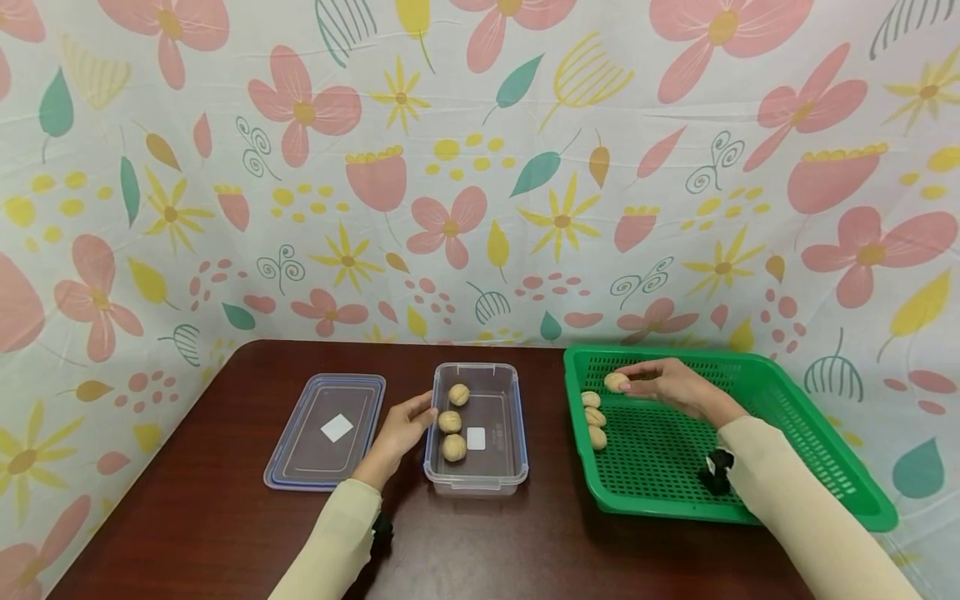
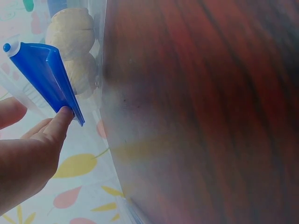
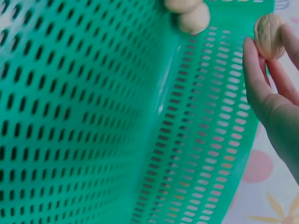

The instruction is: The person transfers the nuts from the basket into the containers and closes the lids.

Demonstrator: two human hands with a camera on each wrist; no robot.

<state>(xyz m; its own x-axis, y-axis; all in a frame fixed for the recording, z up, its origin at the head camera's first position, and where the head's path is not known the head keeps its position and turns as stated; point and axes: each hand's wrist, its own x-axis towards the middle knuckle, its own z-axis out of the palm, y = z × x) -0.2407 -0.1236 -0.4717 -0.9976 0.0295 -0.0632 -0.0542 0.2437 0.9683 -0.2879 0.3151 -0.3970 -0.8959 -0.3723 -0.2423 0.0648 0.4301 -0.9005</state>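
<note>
My right hand (image 1: pixel 667 387) pinches a walnut (image 1: pixel 617 382) between thumb and fingers, over the far left part of a green basket (image 1: pixel 750 367). The same walnut (image 3: pixel 269 36) shows up close in the right wrist view, above the basket's rim. Three more walnuts (image 1: pixel 595 417) lie along the basket's left side. My left hand (image 1: pixel 401 429) touches the left side of a clear plastic box (image 1: pixel 498 475) with fairly straight fingers. In the left wrist view, a fingertip (image 2: pixel 65 112) meets the box's blue latch flap (image 2: pixel 44 70). Inside the box, three walnuts (image 1: pixel 450 422) sit in a row along its left wall.
A clear lid (image 1: pixel 322 400) with a blue edge and a white label lies on the dark wooden table (image 1: pixel 195 475), left of the box. Behind the table hangs a flowered cloth (image 1: pixel 450 275). A strip of table separates the box from the basket.
</note>
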